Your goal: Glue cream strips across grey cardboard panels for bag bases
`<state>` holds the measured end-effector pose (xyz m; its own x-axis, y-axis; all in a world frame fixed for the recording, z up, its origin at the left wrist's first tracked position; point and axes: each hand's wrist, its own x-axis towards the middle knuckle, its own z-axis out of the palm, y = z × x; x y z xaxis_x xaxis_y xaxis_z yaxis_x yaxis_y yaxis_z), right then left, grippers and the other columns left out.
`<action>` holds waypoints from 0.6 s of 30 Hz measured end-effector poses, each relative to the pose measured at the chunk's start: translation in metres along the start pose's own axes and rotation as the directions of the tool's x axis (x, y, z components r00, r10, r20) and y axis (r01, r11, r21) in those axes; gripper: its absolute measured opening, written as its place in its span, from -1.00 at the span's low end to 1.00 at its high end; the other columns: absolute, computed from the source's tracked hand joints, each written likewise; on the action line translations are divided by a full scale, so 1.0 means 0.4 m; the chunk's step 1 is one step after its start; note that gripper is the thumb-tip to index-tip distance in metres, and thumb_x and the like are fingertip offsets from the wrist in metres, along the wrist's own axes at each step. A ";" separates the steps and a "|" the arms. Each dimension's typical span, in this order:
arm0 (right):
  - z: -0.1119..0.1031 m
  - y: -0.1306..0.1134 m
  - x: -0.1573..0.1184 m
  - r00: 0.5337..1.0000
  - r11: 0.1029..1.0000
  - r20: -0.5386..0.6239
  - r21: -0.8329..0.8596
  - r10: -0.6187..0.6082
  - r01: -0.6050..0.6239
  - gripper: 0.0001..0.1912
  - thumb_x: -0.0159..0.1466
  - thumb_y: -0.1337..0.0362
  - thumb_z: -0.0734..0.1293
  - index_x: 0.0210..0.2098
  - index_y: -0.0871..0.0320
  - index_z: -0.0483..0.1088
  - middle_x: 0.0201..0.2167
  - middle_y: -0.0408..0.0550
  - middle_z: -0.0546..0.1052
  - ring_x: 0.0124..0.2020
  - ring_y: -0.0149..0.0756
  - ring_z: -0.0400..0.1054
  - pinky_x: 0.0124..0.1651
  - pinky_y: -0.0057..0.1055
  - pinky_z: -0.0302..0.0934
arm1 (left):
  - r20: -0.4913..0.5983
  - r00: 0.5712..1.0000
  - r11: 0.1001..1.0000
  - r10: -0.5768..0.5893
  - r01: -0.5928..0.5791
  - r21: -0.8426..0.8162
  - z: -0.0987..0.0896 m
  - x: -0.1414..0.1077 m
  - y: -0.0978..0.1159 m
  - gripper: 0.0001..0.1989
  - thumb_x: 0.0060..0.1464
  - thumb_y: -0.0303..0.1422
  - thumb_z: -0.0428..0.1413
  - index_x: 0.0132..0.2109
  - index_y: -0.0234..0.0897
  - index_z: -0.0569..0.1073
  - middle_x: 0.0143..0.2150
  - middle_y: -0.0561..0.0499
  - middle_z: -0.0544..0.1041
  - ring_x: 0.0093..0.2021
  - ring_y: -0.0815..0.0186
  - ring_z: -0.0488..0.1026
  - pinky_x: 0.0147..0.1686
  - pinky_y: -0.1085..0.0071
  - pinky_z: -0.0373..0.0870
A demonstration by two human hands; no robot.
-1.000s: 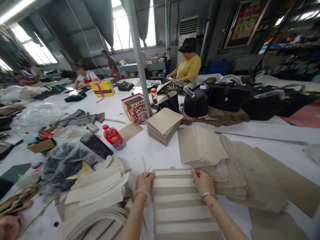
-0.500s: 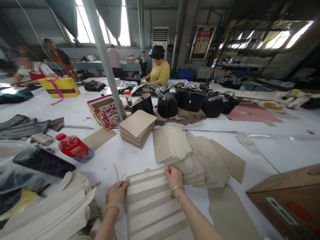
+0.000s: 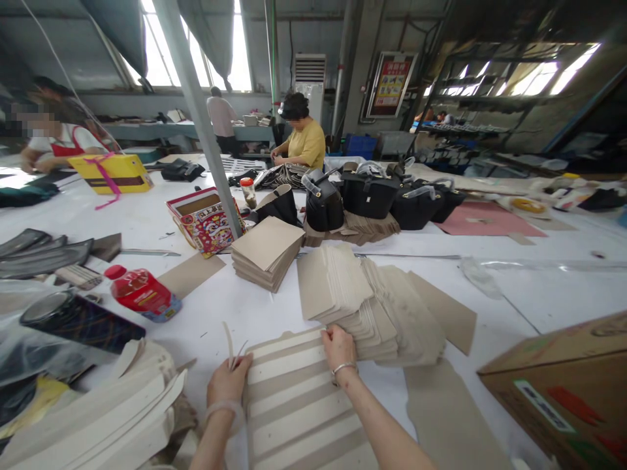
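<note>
Panel [image 3: 294, 399], head view: beige with pale crosswise bands, flat on white counter [image 3: 220, 267], between both hands, near end cut off by the frame. Left hand [image 3: 227, 384] at far left corner: grip closed, thin pale strips [image 3: 228, 339] pinched and poking up past the knuckles, fingertips touching the panel's edge. Clear band [image 3: 226, 408] around that wrist. Right hand [image 3: 337, 349] at far right corner: grip drawn together, pinching the corner; bangle [image 3: 344, 368] around the wrist. Just beyond it, fanned pile of beige pieces [image 3: 333, 281]. Farther off, squarer stack of boards [image 3: 268, 245]. To the left, heap of pale curved pieces [image 3: 108, 418], dark plaid cylinder [image 3: 83, 320], red-capped bottle [image 3: 142, 295]. To the right, cardboard box [image 3: 568, 391]. Across the counter: red patterned box [image 3: 210, 227] beside a slanting post [image 3: 200, 111], black bags [image 3: 369, 194] in a row, yellow box [image 3: 112, 173] with pink ribbon [image 3: 104, 171]. Beyond, co-worker in yellow top [image 3: 306, 142], hands close together above a dark pile [image 3: 284, 176].
</note>
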<state>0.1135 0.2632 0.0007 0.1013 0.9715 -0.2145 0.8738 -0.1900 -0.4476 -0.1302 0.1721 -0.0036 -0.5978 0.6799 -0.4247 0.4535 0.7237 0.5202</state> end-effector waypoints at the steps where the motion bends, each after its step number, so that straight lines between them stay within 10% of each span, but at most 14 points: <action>1: -0.001 -0.001 0.000 1.000 1.000 0.002 -0.003 0.002 -0.002 -0.74 0.21 0.15 0.16 -0.42 0.11 0.41 -0.41 0.01 0.55 -0.33 -0.26 0.42 -0.34 -0.46 0.08 | -0.010 1.000 1.000 0.014 -0.014 0.015 0.001 -0.002 0.001 -0.63 -0.06 -0.02 -0.07 -0.32 -0.17 0.45 -0.39 -0.01 0.53 -0.27 0.17 0.44 -0.30 0.38 0.28; 10: -0.009 -0.018 -0.014 1.000 0.994 0.023 -0.107 0.003 0.000 -0.77 0.24 0.17 0.12 -0.24 0.09 0.33 -0.43 -0.01 0.53 -0.39 -0.24 0.41 -0.40 -0.43 0.10 | -0.145 0.971 0.962 0.190 -0.155 0.223 0.014 -0.051 0.054 -0.79 0.07 -0.20 -0.14 -0.28 -0.16 0.32 -0.29 0.02 0.47 -0.33 0.31 0.42 -0.44 0.46 0.19; 18: -0.022 -0.039 -0.030 0.984 0.942 0.060 -0.284 -0.168 0.179 -0.74 0.29 0.32 0.03 -0.20 0.11 0.31 -0.38 0.07 0.52 -0.35 -0.17 0.43 -0.39 -0.37 0.14 | -0.007 0.932 0.820 0.363 -0.316 0.478 0.007 -0.087 0.080 -0.74 0.10 -0.37 -0.22 -0.17 -0.11 0.32 -0.14 0.02 0.36 -0.31 0.31 0.42 -0.49 0.42 0.15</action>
<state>0.1030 0.2558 0.0179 -0.0763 0.9792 -0.1881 0.9764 0.0351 -0.2132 -0.0929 0.1720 0.0258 -0.3973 0.8953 -0.2015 0.8762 0.4354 0.2067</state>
